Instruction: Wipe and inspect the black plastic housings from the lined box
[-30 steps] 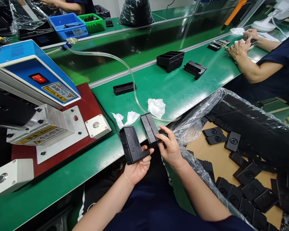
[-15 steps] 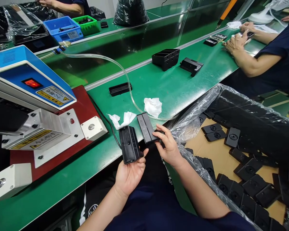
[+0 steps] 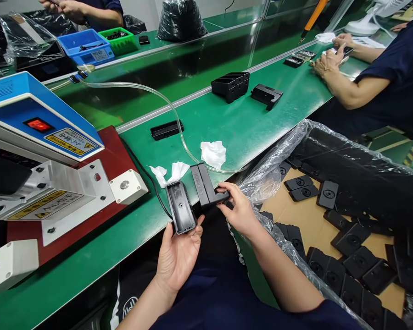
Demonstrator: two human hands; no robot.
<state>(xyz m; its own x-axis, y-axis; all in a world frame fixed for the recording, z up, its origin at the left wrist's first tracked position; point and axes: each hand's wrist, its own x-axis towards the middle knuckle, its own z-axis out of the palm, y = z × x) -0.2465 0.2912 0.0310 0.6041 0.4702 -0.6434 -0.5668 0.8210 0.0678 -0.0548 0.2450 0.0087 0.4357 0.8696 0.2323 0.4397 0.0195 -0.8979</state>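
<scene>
My left hand (image 3: 179, 254) holds a black plastic shell (image 3: 181, 208) by its near end, hollow side facing up, fingers beneath it and thumb alongside. In my right hand (image 3: 239, 211) is a black L-shaped plastic part (image 3: 203, 185) with raised lettering, pinched at its projecting near corner. The two pieces lie side by side over the bench edge; whether they touch I cannot tell. Just beyond them are a crumpled white tissue (image 3: 174, 173) and a second white tissue (image 3: 213, 154).
A blue-topped press (image 3: 37, 110) with white button boxes (image 3: 129, 185) stands left. A clear hose (image 3: 172, 107) crosses the green bench (image 3: 137, 123), near a black tray-like part (image 3: 165, 129) and black housings (image 3: 230, 86). A plastic-lined box (image 3: 278, 195) holds several black parts. Co-workers' hands (image 3: 330, 59) work nearby.
The shell in my left hand has rolled so its hollow shows more fully. The right-hand part has turned, revealing its projecting end. The whole view has shifted slightly.
</scene>
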